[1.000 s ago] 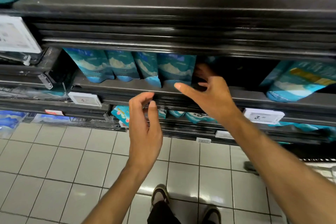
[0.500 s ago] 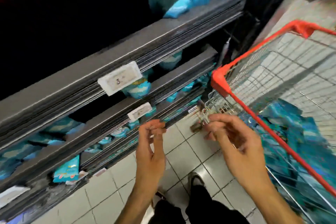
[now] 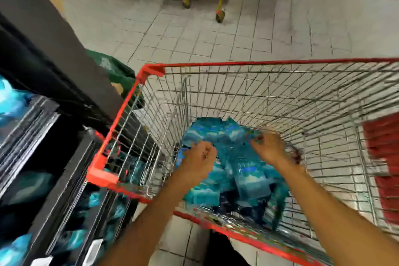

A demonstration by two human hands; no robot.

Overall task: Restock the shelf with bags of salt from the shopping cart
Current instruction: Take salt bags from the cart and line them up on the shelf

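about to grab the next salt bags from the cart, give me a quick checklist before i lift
1. Salt bags left in the shopping cart: ok, a blue pile remains.
2. Left hand over the pile: ok, above the bags.
3. Right hand over the pile: ok.
4. Firm hold on a bag: cannot tell, both hands are blurred.
5. Cart beside the shelf: ok, its corner sits right next to it.
6. Room on the shelf: cannot tell, only a blurred edge shows.
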